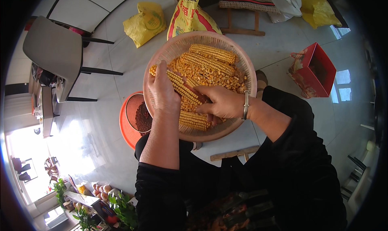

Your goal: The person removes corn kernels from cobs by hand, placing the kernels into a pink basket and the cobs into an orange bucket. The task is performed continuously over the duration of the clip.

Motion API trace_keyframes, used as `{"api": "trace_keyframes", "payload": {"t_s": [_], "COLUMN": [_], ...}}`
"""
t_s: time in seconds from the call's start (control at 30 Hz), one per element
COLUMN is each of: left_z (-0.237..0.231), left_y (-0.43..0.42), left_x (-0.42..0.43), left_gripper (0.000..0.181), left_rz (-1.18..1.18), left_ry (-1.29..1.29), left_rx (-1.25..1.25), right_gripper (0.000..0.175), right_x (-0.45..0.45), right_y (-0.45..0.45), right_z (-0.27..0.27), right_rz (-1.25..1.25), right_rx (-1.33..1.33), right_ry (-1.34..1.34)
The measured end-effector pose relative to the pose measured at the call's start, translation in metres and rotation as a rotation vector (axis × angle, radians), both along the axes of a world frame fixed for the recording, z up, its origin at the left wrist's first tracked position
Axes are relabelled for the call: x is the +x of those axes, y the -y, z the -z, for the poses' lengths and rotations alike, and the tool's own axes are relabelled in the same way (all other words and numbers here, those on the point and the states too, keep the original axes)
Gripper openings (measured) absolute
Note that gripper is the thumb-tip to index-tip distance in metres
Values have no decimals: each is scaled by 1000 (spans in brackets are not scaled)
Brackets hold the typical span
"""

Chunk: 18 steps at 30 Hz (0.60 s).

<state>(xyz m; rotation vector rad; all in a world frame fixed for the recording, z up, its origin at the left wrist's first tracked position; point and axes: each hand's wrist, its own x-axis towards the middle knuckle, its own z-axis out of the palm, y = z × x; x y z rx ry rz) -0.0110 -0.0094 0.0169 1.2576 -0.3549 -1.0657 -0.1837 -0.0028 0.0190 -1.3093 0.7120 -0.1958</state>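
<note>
Over a pink plastic basket [254, 76], my left hand [163, 93] holds a partly shelled ear of dried corn [183, 86] from its upper end. A strip of bare reddish cob shows beside the rows of yellow kernels. My right hand [222, 101], with a bracelet at the wrist, grips the ear's lower end; some of its fingertips are hidden. Loose corn kernels [216, 78] fill much of the basket. Two whole ears of corn [212, 53] lie on the kernels at the far side, and another ear [194, 121] lies under my right hand.
An orange basin [127, 134] holding a sieve [128, 118] of dark red bits stands left of the basket. A yellow printed sack [191, 18] and a yellow bag [145, 23] lie beyond. A red gift bag [316, 73] stands right; a grey chair [56, 49] stands left.
</note>
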Motion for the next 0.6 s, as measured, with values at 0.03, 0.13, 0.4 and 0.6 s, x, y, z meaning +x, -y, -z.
{"api": "trace_keyframes", "payload": {"t_s": [0.03, 0.13, 0.4, 0.6], "left_z": [1, 5, 1, 1], "left_y": [1, 4, 4, 1], "left_x": [-2, -7, 2, -6], "left_gripper": [16, 17, 16, 18], "left_rz": [-22, -59, 30, 31], "left_ry": [5, 15, -28, 52], "left_rx": [-10, -43, -6, -65], "right_gripper": [48, 47, 37, 37], "right_x": [2, 7, -5, -1], "right_y": [-3, -9, 3, -4], "right_z": [1, 4, -1, 1], "right_rz": [9, 11, 2, -9], "right_rx": [-108, -263, 90, 7], "right_ry": [-19, -167, 36, -109]}}
